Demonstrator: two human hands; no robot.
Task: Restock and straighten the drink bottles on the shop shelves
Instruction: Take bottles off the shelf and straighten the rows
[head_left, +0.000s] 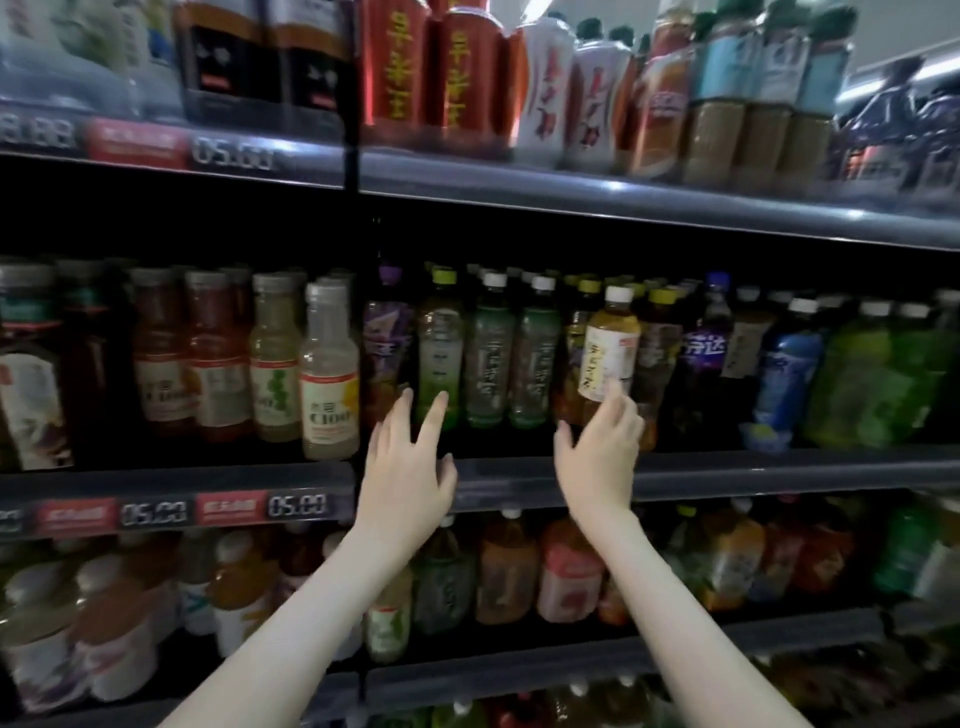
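Note:
Rows of drink bottles fill the middle shelf (675, 475). My left hand (408, 467) reaches up with straight, spread fingers, its fingertips at the base of a green-capped tea bottle (440, 348). My right hand (602, 447) is raised under a white-capped amber tea bottle (610, 348) that leans forward out of its row; my fingertips touch its lower end, and I cannot tell if they pinch it. Two white-capped green bottles (511, 358) stand between the two hands.
Glass juice bottles (330, 374) stand left of a dark shelf upright (358, 249). A purple soda bottle (709, 353) and blue and green bottles (789, 364) stand to the right. Red cans and white bottles (457, 78) crowd the upper shelf; more bottles fill the lower shelf (509, 571).

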